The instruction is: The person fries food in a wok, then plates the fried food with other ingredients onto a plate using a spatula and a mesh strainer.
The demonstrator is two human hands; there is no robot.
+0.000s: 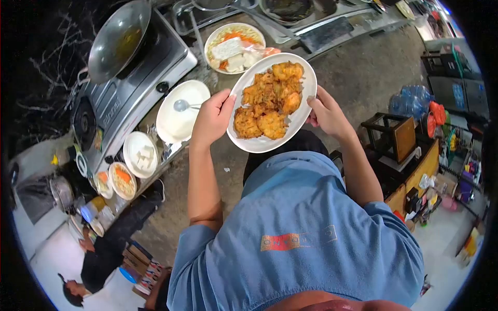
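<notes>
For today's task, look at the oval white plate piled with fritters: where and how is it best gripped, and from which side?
Grip the oval white plate by its bare rim at the two long sides, coming in from left and right at once. The fritters fill the middle, so only the edge is free. The left hand and right hand hold it this way, keeping it fairly level.

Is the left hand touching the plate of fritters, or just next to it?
Touching. The head view shows the left hand gripping the rim of the white plate, thumb over the edge beside the fritters.
</notes>
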